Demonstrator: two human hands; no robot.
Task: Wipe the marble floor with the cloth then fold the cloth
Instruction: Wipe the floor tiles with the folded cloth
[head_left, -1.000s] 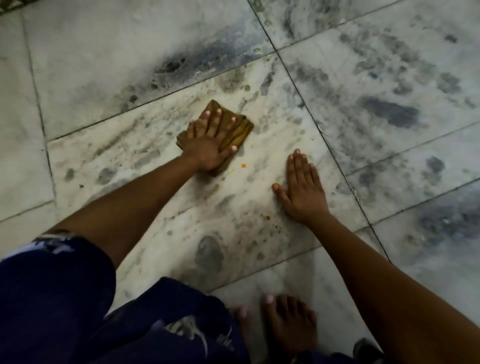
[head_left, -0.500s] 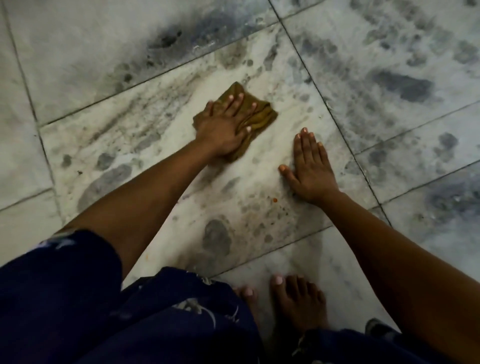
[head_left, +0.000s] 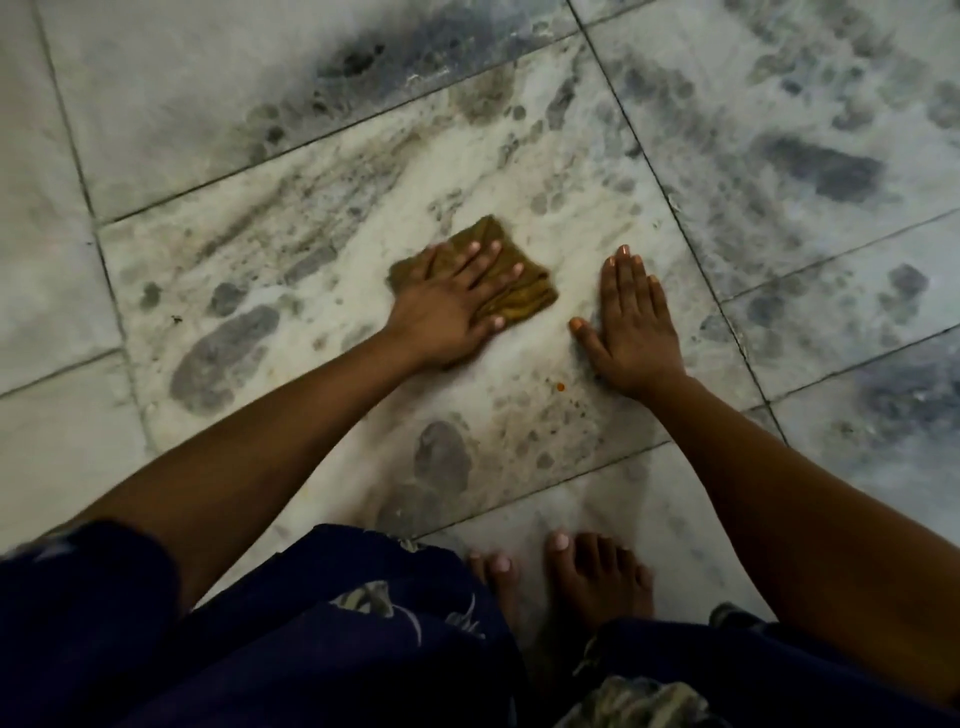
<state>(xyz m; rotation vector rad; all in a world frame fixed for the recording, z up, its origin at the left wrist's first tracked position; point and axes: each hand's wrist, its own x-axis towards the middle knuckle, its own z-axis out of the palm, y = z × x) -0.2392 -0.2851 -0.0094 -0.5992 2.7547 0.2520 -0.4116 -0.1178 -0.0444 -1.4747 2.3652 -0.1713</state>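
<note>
Currently cloth (head_left: 511, 291) is being pressed onto marble floor (head_left: 311, 218) by spread-fingered left hand (head_left: 447, 306); just right of cloth, right hand (head_left: 636, 322) is being braced flat, fingers together.

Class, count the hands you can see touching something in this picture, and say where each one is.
2. The left hand presses flat on the brown cloth; the right hand lies flat on the bare marble floor beside it. None hidden.

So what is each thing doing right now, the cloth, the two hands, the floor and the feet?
cloth: bunched in folds, flat on the floor under the left hand.
left hand: fingers straight, pressing on the cloth.
right hand: flat, palm down on bare floor, apart from the cloth.
marble floor: streaked, with small orange specks near the right hand.
feet: bare, on the floor.
</note>
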